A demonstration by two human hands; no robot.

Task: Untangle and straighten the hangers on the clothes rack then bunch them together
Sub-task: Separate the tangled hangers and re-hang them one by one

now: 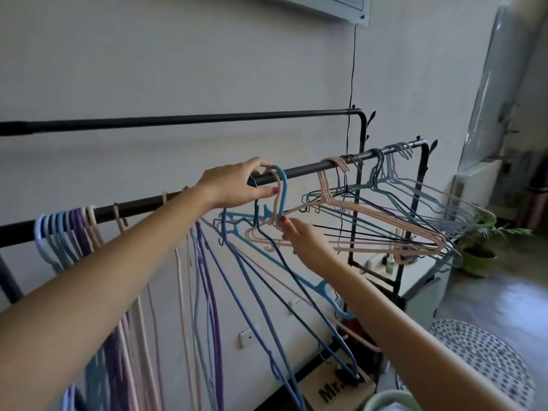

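Observation:
A black rack rail (299, 170) slopes up to the right. My left hand (234, 185) grips the hooks of a blue hanger (283, 185) and a pink hanger (277, 200) where they hang over the rail. Just below, my right hand (305, 238) pinches the neck of the pink hanger. Several blue and pink hangers tangle beneath these hooks. A tidy bunch of blue, purple and pink hangers (68, 229) hangs at the rail's left. Pink hangers (385, 221) and grey-blue hangers (439, 203) splay out at angles on the right.
A second, higher black rail (178, 120) runs behind, close to the white wall. A thin black cable (353, 69) drops down the wall. A potted plant (480, 253) stands on the floor at the right. A cardboard box (335, 390) and a dotted round mat (474, 360) lie below.

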